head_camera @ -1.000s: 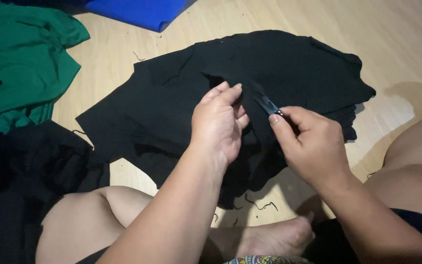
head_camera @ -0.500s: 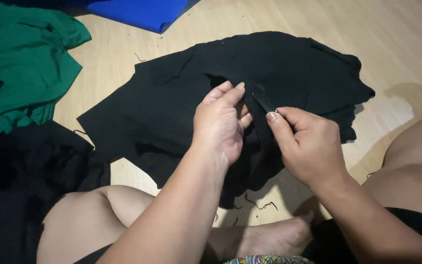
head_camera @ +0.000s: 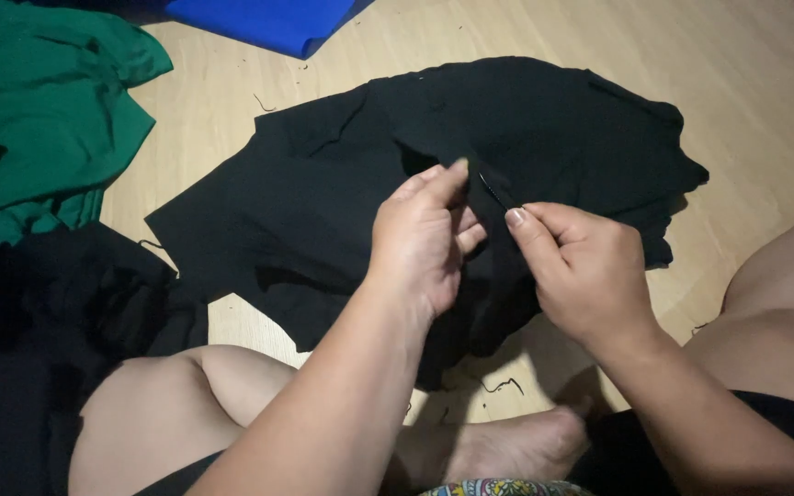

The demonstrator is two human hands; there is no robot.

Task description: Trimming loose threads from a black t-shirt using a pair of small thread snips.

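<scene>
Black fabric (head_camera: 342, 211), soft and limp, is being spread across the pale wooden floor (head_camera: 765, 83) in the head view, directly ahead of the crossed legs. A fold of it is being pinched by the closed fingers of the left hand (head_camera: 425, 241). A slim dark tool (head_camera: 496, 191), probably a thread snipper, is being gripped in the curled fingers of the right hand (head_camera: 581, 271), its tip touching the cloth. Being light and floppy, the fabric is judged best held taut near the seam. Green cloth (head_camera: 39, 110) and blue cloth (head_camera: 268, 20) are lying well apart.
</scene>
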